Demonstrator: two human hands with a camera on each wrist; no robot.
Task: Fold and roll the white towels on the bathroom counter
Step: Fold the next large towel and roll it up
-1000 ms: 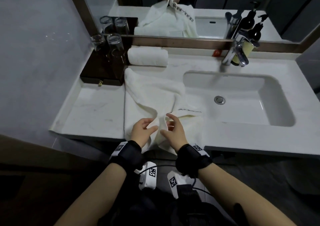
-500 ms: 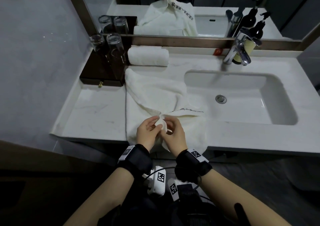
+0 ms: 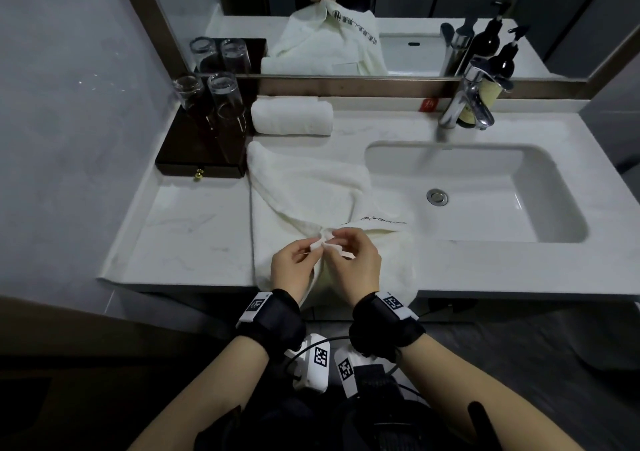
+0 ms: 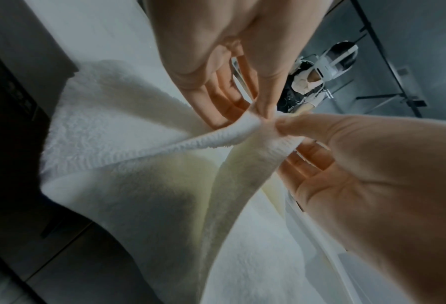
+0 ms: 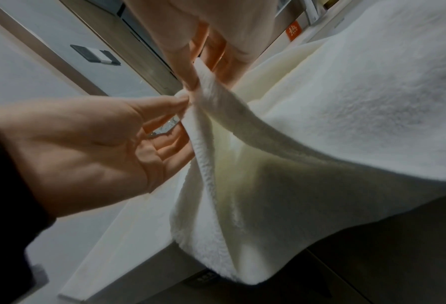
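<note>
We note both hands meeting at 6 o'clock on the counter [image 3: 194, 229]. The left hand [image 3: 294, 265] pinches a raised corner of the loose white towel [image 3: 304, 187] between thumb and forefinger; the right hand [image 3: 353, 263] pinches the same corner just beside it, remaining fingers relaxed. In the left wrist view the two pinches touch at the hem.

The loose white towel lies spread left of the sink [image 3: 485, 191], its far corner at 11 o'clock touching the dark tray [image 3: 194, 159]. Its near edge hangs over the counter's front lip, and its right side lies along the basin rim. We find bare marble at 9 o'clock, between the towel and the left wall.

A rolled towel [image 3: 291, 118] sits at 12 o'clock against the mirror ledge, just beside the tray, which carries two glasses [image 3: 221, 90]. The tap [image 3: 467, 104] stands at 2 o'clock with dark pump bottles [image 3: 485, 87] behind it.

Writing: dark embroidered lettering [image 3: 381, 221] runs along a towel fold near the basin; we cannot read it. A small orange label [image 3: 428, 104] stands by the tap; its characters are illegible. Square coded markers show on both wristbands [image 3: 394, 303].
</note>
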